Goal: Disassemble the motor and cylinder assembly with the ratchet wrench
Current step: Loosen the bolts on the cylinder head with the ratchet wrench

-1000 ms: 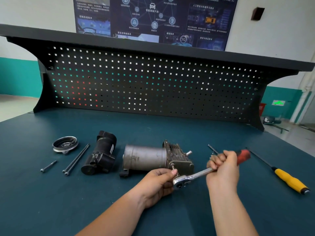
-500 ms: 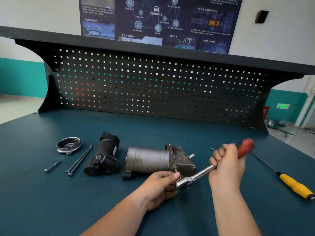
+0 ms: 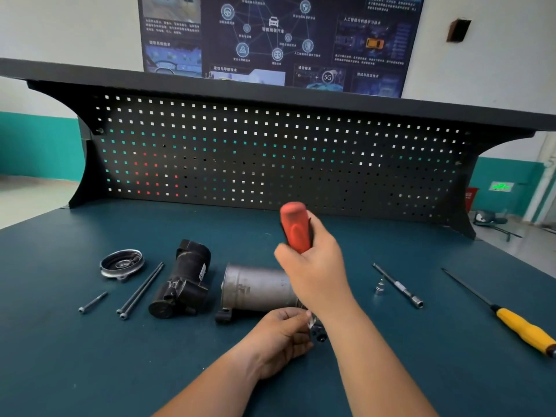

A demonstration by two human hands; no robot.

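Note:
The grey motor and cylinder assembly (image 3: 255, 288) lies on its side in the middle of the bench. My right hand (image 3: 316, 266) grips the red handle of the ratchet wrench (image 3: 296, 227), which now points up and away over the assembly. The wrench head (image 3: 318, 331) shows just below my right wrist, at the assembly's near right end. My left hand (image 3: 279, 335) curls its fingers around the wrench head there. The right end of the assembly is hidden behind my hands.
Left of the assembly lie a black motor part (image 3: 183, 281), a round metal cover (image 3: 122, 263), two long bolts (image 3: 141, 291) and a short bolt (image 3: 92, 302). To the right are a small socket (image 3: 379, 286), an extension bar (image 3: 398, 285) and a yellow-handled screwdriver (image 3: 523, 328). A pegboard (image 3: 270, 158) backs the bench.
My right hand has swung the wrench handle from pointing right to pointing up and away over the assembly. My left hand stays at the wrench head.

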